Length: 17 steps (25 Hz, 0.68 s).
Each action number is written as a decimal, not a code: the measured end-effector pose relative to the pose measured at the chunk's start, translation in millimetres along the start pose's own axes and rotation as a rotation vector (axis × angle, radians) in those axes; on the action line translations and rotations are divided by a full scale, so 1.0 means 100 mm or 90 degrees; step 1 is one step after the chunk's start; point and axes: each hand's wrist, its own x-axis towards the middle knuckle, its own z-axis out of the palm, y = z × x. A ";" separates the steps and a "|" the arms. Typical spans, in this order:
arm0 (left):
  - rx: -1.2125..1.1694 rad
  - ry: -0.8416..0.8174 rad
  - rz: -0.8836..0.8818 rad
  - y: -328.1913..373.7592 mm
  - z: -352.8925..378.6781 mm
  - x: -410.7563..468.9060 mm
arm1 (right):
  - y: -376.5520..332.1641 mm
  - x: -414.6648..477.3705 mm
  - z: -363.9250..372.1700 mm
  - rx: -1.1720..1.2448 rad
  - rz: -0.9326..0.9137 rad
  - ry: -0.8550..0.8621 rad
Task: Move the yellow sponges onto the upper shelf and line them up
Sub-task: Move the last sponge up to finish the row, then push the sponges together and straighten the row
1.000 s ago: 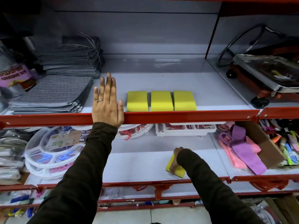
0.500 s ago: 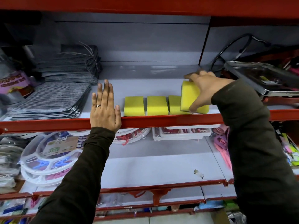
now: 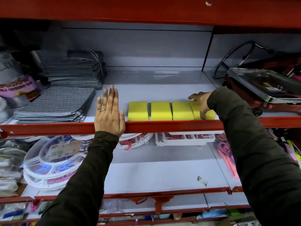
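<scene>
Fourth yellow sponge (image 3: 197, 111) flat on upper shelf (image 3: 162, 88), under right hand (image 3: 201, 101), fingers pressing rather than gripping, probably squaring it against three lined-up sponges (image 3: 160, 110); left hand (image 3: 109, 115) flat, released, steadying on red shelf lip (image 3: 48, 128)

Both arms are covered by long, dark sleeves — a very dark brown or olive-black cloth, plain and unmarked. The left sleeve (image 3: 91, 168) is ended in a close, slightly ribbed cuff at the wrist; the right sleeve (image 3: 254, 144) is seen looser, with soft folds toward 5 o'clock. A thin ring (image 3: 103, 110) — silver-toned, with a small dark detail — is worn on the left hand (image 3: 109, 115). The right hand (image 3: 201, 103) is bare.
</scene>
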 end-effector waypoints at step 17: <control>-0.133 -0.135 0.117 0.40 -0.27 -0.20 | -0.81 -0.71 0.76 0.313 -0.239 0.363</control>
